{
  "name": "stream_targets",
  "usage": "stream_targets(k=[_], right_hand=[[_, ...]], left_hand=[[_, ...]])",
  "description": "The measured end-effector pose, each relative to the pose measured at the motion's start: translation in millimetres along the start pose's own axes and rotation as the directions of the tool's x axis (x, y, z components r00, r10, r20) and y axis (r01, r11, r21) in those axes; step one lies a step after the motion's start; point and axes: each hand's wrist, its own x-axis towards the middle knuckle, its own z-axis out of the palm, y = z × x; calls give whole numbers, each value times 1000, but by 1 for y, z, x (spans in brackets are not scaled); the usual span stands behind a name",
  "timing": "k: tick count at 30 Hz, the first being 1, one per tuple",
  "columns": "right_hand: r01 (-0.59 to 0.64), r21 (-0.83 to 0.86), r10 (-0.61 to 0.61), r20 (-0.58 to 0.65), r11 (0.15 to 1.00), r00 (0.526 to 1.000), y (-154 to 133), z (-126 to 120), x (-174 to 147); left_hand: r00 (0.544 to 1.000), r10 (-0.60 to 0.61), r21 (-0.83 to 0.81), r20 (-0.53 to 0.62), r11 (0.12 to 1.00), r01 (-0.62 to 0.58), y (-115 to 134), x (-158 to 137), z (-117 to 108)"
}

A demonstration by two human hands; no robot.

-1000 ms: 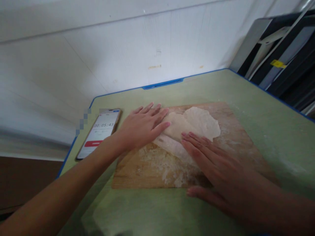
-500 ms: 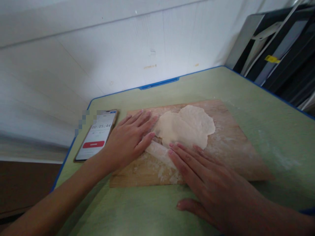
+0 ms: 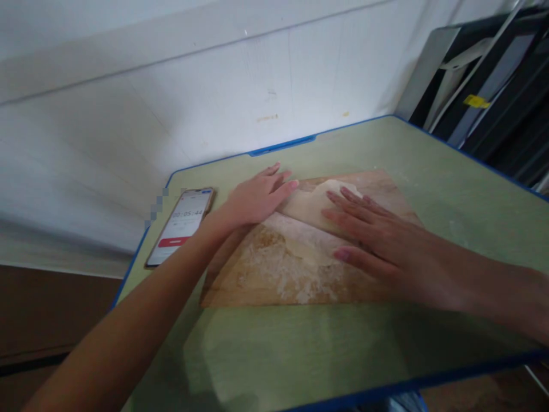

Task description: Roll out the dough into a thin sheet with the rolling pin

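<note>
A pale, flour-dusted rolling pin [image 3: 302, 230] lies slantwise across a thin sheet of dough [image 3: 311, 205] on a wooden board [image 3: 240, 289]. Over the pin's far left end lies my left hand [image 3: 261, 197], open, its fingers stretched forward. My right hand [image 3: 373, 234] rests flat over the pin's other end, fingers extended and thumb apart, so that end is hidden. Part of the dough shows beyond the pin and a little on the near side; my right fingers cover some of it. Neither hand is wrapped around anything.
A phone [image 3: 184, 220] showing a timer lies left of the board, beside my left forearm. The green table [image 3: 240, 349] has a blue edge and meets a white wall [image 3: 240, 97]. Dark flat panels [image 3: 506, 97] lean at the right. Loose flour dusts the board's near part.
Both hands have moved forward, away from me, and the rolling pin has rolled with them onto the dough. More of the board's floury near side shows now.
</note>
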Motion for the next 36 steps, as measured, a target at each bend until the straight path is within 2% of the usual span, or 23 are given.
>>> stream_targets(k=[4,7,9,13,17,22,29,33,36], right_hand=[[38,-25,-37,29,999,999,-10,-1,-4],[101,-106,-103,-15,989,995,-25,-1,-7],[111,-163,-121,-51,980,991,-33,1,-7],[140,-223,-167,-105,965,980,-41,5,-7],[106,-222,-147,-180,969,973,-48,8,-6],[111,-181,-143,-175,977,974,-59,19,-7],[131,-179,-165,-190,975,968,-60,20,-8],[42,-215,-97,-253,976,963,-57,13,-12],[17,-301,-93,-243,954,966,-58,11,-19]], left_hand=[[997,13,83,75,996,-19,2,5,-1],[984,14,135,180,990,-39,4,-3,-4],[978,9,156,207,987,-42,5,-10,-5],[987,26,207,158,977,-59,3,-22,-5],[992,68,233,111,968,-92,0,-32,-3],[994,102,226,36,968,-107,-3,-50,0],[996,74,190,-53,980,-63,-2,-58,6],[994,0,169,-111,985,19,0,-57,9],[993,10,180,-117,984,11,1,-62,8]])
